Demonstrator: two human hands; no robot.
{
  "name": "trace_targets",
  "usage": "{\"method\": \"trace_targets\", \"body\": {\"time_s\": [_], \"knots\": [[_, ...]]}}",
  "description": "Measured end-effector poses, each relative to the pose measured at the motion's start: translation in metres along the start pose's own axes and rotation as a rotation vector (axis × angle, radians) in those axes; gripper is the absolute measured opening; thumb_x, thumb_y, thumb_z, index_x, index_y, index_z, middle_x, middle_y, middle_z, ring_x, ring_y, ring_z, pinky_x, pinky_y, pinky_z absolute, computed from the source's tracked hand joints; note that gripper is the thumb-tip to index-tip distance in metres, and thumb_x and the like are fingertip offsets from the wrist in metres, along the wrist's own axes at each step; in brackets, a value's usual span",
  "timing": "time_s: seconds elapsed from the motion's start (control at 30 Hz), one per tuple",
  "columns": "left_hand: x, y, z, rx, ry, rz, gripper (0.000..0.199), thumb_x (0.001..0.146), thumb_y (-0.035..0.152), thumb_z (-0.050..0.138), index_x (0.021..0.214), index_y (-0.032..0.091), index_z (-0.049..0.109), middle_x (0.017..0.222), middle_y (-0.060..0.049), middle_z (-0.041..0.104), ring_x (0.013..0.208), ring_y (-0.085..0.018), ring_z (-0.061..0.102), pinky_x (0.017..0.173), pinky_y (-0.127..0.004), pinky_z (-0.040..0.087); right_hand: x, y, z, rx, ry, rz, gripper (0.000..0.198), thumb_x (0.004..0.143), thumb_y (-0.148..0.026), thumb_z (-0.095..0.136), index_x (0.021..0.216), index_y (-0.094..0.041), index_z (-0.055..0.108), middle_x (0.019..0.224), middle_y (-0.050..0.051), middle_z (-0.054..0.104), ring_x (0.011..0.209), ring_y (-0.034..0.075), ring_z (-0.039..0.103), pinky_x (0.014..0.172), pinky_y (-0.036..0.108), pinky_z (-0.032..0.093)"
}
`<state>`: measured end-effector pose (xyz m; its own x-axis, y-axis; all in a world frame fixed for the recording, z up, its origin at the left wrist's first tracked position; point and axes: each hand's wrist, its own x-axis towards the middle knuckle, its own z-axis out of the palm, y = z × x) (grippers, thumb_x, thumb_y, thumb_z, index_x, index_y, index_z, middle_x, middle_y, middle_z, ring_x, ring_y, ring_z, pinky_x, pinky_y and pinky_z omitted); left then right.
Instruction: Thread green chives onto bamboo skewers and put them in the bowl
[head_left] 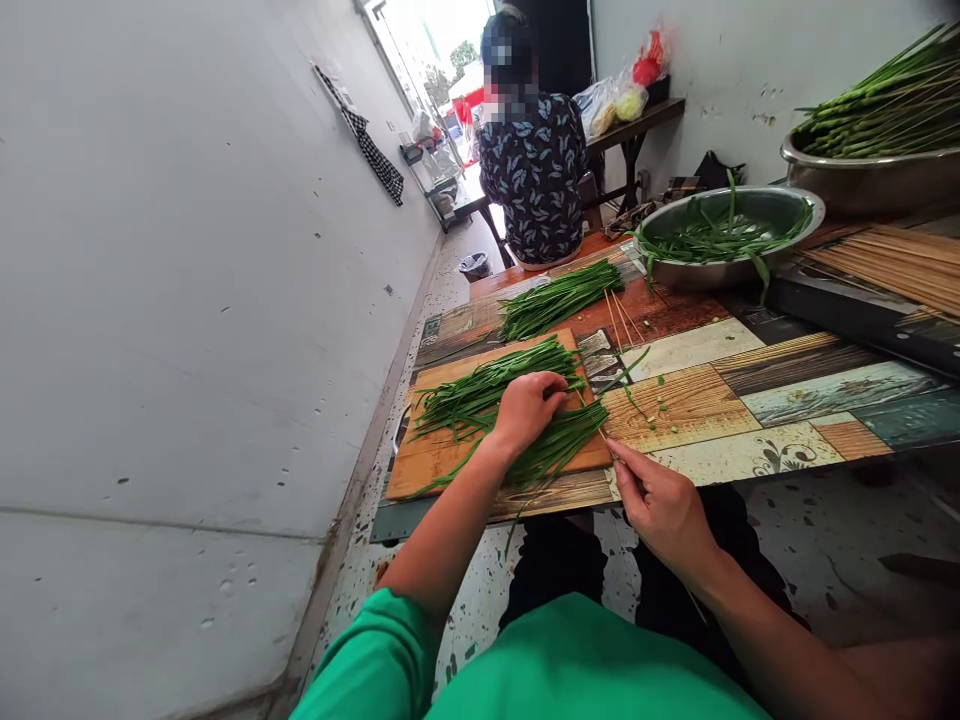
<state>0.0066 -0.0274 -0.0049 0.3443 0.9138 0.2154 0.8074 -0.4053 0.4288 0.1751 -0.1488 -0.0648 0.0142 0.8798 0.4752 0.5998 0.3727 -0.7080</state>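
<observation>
Many thin green leaf stalks are lying on a brown wooden board, their ends just ahead of the bare right hand, which is pinching a slim tan wooden skewer. The left hand is arching knuckles-up over them; whether it is gripping any, I cannot tell. Pale print on the patchwork-patterned tabletop is looking illegible.

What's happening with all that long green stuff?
Someone's right hand pinches a thin stick by the tips of some long green stalks. Their left hand is over the stalks on a wooden board. Another bundle lies beyond it, near loose sticks.
</observation>
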Motion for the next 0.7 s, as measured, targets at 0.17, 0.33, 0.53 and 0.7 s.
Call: {"method": "trace_targets", "body": {"time_s": [0.17,0.33,0.53,0.7], "knots": [[0.002,-0.006,-0.003,0.074,-0.015,0.026,0.018,0.076,0.02,0.068,0.093,0.018,0.07,0.084,-0.003,0.069,0.078,-0.015,0.06,0.077,-0.026,0.047,0.0,0.002,0.002,0.008,0.01,-0.009,0.034,0.088,-0.019,0.044,0.114,-0.015,0.065,0.105,0.009,0.071,0.088,0.02,0.071,0.075,0.028,0.058],[0.002,-0.006,-0.011,0.085,-0.051,-0.013,0.014,0.078,0.018,0.065,0.088,0.02,0.073,0.087,-0.003,0.071,0.082,-0.016,0.063,0.08,-0.028,0.047,-0.001,0.002,0.002,-0.01,0.025,-0.048,0.034,0.088,-0.018,0.042,0.112,-0.015,0.066,0.101,0.009,0.073,0.083,0.018,0.071,0.069,0.024,0.058],[0.003,-0.006,-0.012,0.08,-0.035,-0.04,0.01,0.075,0.016,0.064,0.08,0.019,0.072,0.078,-0.001,0.07,0.072,-0.014,0.06,0.071,-0.026,0.045,0.0,0.003,0.005,-0.029,0.035,-0.068,0.034,0.088,-0.016,0.041,0.113,-0.016,0.065,0.103,0.009,0.072,0.086,0.018,0.071,0.073,0.026,0.058],[0.004,-0.004,-0.008,-0.084,0.028,-0.152,0.011,0.078,0.02,0.061,0.081,0.017,0.07,0.071,0.0,0.068,0.064,-0.011,0.058,0.063,-0.022,0.043,0.0,0.001,0.005,0.009,0.012,-0.038,0.035,0.088,-0.016,0.042,0.115,-0.016,0.064,0.103,0.009,0.072,0.085,0.018,0.071,0.073,0.027,0.058]]}}
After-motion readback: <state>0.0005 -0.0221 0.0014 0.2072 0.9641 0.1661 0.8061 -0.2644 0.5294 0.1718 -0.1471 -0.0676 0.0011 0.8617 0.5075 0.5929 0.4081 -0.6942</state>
